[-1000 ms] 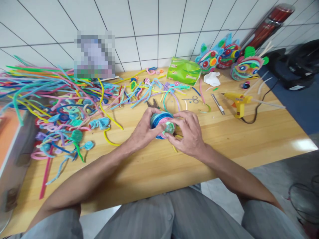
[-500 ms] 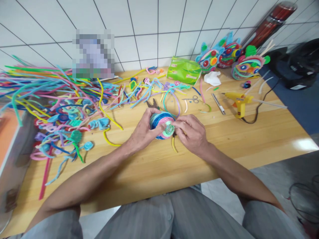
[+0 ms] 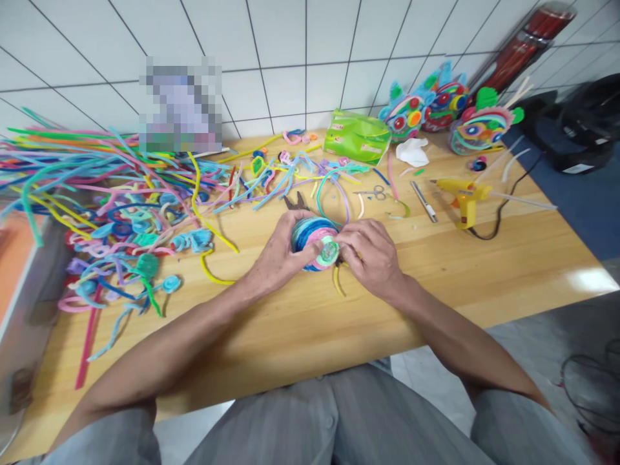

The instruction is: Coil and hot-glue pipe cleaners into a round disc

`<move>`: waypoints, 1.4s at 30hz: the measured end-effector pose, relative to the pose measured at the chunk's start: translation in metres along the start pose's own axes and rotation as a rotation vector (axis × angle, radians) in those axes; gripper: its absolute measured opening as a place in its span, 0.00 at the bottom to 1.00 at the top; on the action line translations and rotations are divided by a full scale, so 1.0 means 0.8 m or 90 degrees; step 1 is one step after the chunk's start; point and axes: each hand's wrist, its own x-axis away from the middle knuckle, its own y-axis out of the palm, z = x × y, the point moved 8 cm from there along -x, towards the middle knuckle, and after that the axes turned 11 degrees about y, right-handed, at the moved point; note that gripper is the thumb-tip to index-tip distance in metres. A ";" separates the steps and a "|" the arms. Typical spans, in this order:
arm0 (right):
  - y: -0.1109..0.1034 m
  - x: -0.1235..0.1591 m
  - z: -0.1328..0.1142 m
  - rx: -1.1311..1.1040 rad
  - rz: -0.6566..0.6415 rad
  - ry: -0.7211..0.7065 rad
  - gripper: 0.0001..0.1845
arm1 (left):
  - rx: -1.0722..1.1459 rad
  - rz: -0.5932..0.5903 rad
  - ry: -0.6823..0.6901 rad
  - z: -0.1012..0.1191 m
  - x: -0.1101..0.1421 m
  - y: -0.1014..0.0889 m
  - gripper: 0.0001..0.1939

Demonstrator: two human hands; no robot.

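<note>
The bare left hand (image 3: 278, 252) curls, thumb extended, grey-sleeved left arm (image 3: 186, 345) pointing to two o'clock; the bare right hand (image 3: 372, 257) pinches, grey-sleeved right arm (image 3: 453, 332) toward ten.

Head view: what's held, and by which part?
The striped round piece, by its left side, in the left hand. The right hand is at its green end; grip unclear.

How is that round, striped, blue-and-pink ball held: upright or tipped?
Tipped: the left hand holds the ball, and its pale-green ringed end faces sideways toward the right hand, not straight up.
</note>
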 end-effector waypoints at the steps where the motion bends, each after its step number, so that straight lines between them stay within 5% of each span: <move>1: 0.000 0.000 0.001 0.000 -0.004 0.004 0.13 | -0.002 -0.003 0.000 0.000 0.000 0.000 0.29; 7: -0.001 0.002 -0.001 -0.001 0.004 -0.001 0.13 | -0.001 -0.019 -0.004 0.004 0.002 -0.001 0.23; 31: -0.001 0.006 -0.005 -0.006 -0.001 0.030 0.15 | -0.032 0.006 0.009 0.002 -0.001 -0.003 0.24; 42: -0.001 0.004 -0.002 -0.046 0.012 0.048 0.14 | -0.135 0.043 0.100 0.012 0.008 0.001 0.25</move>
